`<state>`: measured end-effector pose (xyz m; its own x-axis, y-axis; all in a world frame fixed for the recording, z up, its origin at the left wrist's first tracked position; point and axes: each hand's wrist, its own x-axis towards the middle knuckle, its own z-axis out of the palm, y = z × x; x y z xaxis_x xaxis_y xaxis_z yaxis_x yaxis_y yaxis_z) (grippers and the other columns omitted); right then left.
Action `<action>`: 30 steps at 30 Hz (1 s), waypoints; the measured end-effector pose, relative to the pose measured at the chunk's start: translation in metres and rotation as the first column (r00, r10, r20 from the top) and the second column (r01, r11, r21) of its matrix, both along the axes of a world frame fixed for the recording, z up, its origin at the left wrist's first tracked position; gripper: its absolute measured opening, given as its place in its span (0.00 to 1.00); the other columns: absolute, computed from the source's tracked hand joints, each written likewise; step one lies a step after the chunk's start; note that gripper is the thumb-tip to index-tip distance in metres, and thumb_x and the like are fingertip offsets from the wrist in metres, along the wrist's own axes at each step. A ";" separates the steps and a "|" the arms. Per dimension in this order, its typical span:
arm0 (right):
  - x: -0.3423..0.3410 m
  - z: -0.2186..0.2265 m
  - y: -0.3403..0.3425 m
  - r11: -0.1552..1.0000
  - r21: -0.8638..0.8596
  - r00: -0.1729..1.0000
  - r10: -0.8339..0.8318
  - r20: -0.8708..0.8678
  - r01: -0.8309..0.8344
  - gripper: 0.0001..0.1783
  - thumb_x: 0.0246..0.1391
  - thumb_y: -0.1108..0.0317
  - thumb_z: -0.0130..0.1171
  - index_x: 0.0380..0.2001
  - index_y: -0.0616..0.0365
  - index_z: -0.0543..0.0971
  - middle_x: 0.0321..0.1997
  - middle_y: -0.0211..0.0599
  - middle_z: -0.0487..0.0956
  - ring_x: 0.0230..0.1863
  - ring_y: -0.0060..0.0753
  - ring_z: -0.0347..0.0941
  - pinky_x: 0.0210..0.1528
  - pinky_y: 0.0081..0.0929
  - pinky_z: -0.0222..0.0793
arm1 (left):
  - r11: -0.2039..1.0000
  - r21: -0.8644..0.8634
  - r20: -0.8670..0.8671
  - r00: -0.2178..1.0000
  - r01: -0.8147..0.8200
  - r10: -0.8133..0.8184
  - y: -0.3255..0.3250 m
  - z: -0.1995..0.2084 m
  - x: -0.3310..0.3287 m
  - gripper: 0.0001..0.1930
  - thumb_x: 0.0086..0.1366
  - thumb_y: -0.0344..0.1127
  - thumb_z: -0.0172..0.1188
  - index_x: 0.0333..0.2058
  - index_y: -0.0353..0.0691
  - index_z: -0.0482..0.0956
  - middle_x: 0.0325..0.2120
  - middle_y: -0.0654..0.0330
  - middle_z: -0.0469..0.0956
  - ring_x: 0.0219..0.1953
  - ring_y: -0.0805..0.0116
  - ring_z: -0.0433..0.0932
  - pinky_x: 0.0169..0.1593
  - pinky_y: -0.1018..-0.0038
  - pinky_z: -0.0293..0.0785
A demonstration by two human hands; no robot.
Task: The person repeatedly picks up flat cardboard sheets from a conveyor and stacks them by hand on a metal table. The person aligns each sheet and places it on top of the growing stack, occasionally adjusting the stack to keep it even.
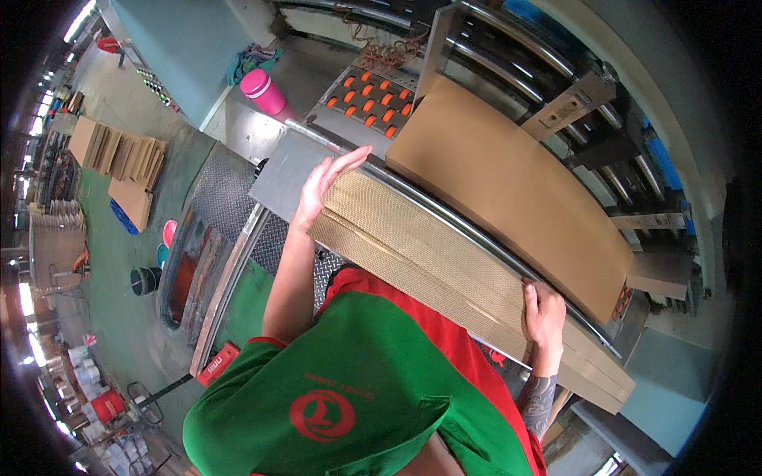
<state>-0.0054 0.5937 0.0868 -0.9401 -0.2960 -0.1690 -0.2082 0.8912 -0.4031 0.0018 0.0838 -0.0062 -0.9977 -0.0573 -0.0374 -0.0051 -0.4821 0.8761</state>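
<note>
A long stack of corrugated cardboard sheets [413, 246] lies in front of me with its fluted edges showing. Against the stack's left end, my left hand [321, 189] is laid flat with its fingers stretched out. Toward the right part of the stack, my right hand [546, 316] is closed, fingers curled at the cardboard and thumb raised along it; its fingertips are partly hidden. Just beyond a metal bar [476, 242] rests a flat brown cardboard sheet [508, 190] on the machine.
Metal rollers [508, 71] and brackets stand at the far right. Orange roller wheels [369, 99] and a pink cup [262, 89] are beyond my left hand. A grey metal plate [282, 178] adjoins the stack. Cardboard piles [119, 151] and a black bucket [145, 281] stand on the floor at left.
</note>
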 end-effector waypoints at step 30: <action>0.031 0.013 -0.039 0.953 0.238 0.969 0.219 -0.114 -0.188 0.72 0.37 0.28 0.75 0.79 0.60 0.61 0.80 0.58 0.60 0.83 0.61 0.52 0.83 0.66 0.38 | 0.987 -0.006 -0.045 0.986 0.158 -0.158 -0.007 0.003 -0.026 0.35 0.83 0.46 0.30 0.81 0.31 0.47 0.84 0.52 0.45 0.85 0.61 0.43 0.84 0.65 0.40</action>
